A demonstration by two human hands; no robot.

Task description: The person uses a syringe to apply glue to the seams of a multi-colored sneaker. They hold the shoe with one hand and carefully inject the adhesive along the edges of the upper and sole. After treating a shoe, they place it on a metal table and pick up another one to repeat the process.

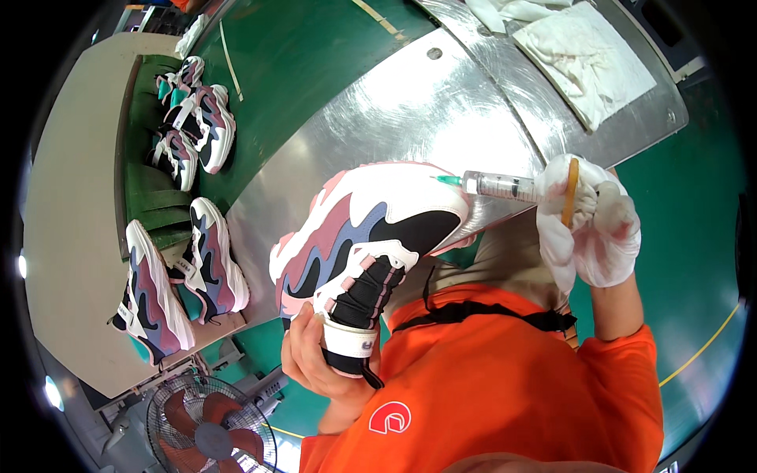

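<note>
My bare left hand (319,359) is wrapped round the ankle end of a sneaker (327,229) with white, mauve, blue and black panels. The shoe is tilted, its side and laces showing and its toe pointing right. In a white glove, my right hand (591,236) grips a clear syringe (505,186) with a green tip. That thin tip points left and meets the white sole edge near the toe; whether it touches I cannot tell. A yellow-brown stick (570,193) is also in the gloved hand, crossing the fingers.
A metal work surface (402,102) lies under the shoe. White cloths (587,63) rest at its far right. On the left, several similar sneakers (213,126) stand on and beside a green slatted rack (150,213) by a beige table (71,197). A fan (213,437) is at the lower left.
</note>
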